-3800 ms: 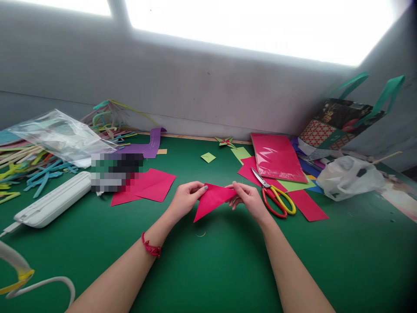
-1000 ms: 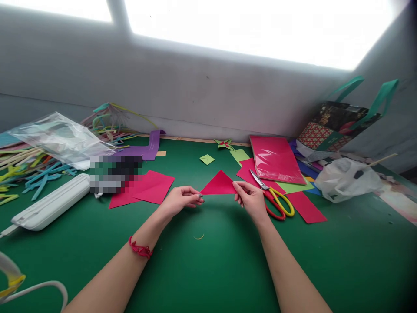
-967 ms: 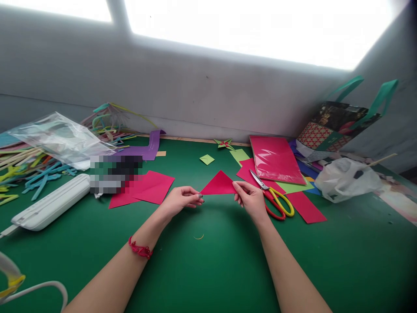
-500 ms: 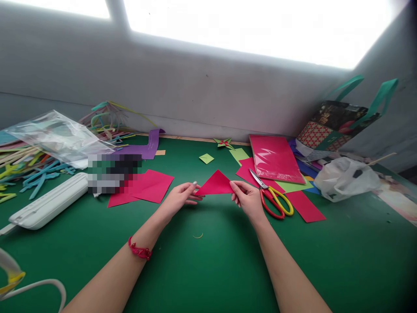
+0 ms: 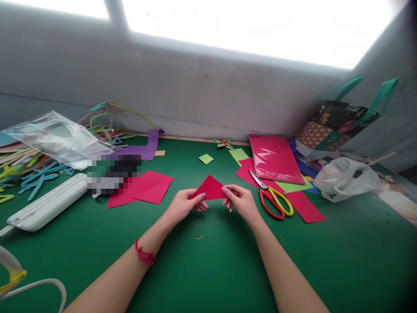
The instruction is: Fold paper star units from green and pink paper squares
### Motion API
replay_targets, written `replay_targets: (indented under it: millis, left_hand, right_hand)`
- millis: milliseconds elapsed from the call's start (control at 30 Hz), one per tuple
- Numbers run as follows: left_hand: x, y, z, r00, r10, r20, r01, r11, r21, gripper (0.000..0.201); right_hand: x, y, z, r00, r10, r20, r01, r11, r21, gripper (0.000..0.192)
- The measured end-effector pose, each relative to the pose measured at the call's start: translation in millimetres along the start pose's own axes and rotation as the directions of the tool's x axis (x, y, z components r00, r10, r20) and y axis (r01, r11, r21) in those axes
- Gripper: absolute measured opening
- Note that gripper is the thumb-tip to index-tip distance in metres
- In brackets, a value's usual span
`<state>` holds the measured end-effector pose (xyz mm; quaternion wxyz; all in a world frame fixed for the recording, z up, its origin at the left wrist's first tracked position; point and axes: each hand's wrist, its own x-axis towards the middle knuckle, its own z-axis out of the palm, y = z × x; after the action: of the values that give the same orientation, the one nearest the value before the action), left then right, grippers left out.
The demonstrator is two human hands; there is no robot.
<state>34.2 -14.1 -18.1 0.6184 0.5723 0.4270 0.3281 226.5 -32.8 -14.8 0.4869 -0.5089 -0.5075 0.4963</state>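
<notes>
Between both hands, just above the green table [image 5: 228,269], I hold a red paper triangle [image 5: 210,188] with its tip pointing away from me. My left hand [image 5: 184,204] pinches its left corner; a red cord sits on that wrist. At the right corner my right hand [image 5: 240,201] pinches the paper. The two corners are close together, and the fingers hide the triangle's lower edge.
Red-and-yellow scissors [image 5: 273,198] lie just right of my right hand on red sheets [image 5: 306,207]. More red sheets [image 5: 146,188] lie to the left, past them a white device [image 5: 45,205] and plastic bag [image 5: 55,137]. A red paper pack [image 5: 275,158], white bag [image 5: 345,178] and gift bag [image 5: 339,121] sit far right.
The triangle first pointed toward me, then was flipped tip away. In the last half second both hands moved closer together, bringing the two corners inward.
</notes>
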Motion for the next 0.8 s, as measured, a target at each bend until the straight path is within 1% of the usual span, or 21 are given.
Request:
replay_targets:
  millis: [100, 200, 300, 433, 500, 667, 733, 800]
  left_hand:
    - [0, -1, 0.4, 1.000, 0.003, -0.007, -0.003, 1.000, -0.002, 0.035]
    - [0, 0, 1.9, 1.000, 0.003, -0.006, -0.003, 1.000, 0.005, 0.037]
    - [-1, 2, 3.7, 1.000, -0.015, -0.003, 0.015, 1.000, -0.013, 0.038]
    - [-3, 8, 6.0, 0.998, -0.066, -0.004, 0.065, 0.991, -0.115, 0.042]
    - [-4, 11, 7.6, 0.997, -0.071, -0.006, 0.069, 0.985, -0.161, 0.042]
    - [-6, 11, 13.5, 1.000, -0.025, 0.001, 0.024, 0.979, -0.201, 0.037]
    - [-5, 9, 16.5, 1.000, 0.022, 0.012, -0.019, 0.984, -0.177, 0.036]
    - [-4, 7, 19.5, 0.997, 0.071, 0.014, -0.068, 0.988, -0.137, 0.032]
  right_hand:
    - [-2, -2, 2, 0.999, 0.032, 0.032, -0.032, 0.999, 0.020, 0.033]
    - [-3, -3, 5, 0.999, 0.020, 0.033, -0.021, 0.999, 0.032, 0.031]
    - [-3, -2, 6, 1.000, -0.006, 0.008, 0.006, 1.000, 0.025, 0.030]
    - [-2, -2, 4, 0.999, -0.031, -0.040, 0.032, 0.999, 0.026, 0.030]
    - [-1, -2, 3, 0.997, -0.036, -0.072, 0.039, 0.998, 0.046, 0.029]
    - [0, -1, 5, 0.992, -0.035, -0.122, 0.050, 0.990, 0.129, 0.025]
    - [-1, 1, 9, 0.991, -0.036, -0.126, 0.056, 0.986, 0.158, 0.023]
    - [-2, 3, 15, 0.994, -0.038, -0.100, 0.056, 0.983, 0.177, 0.022]
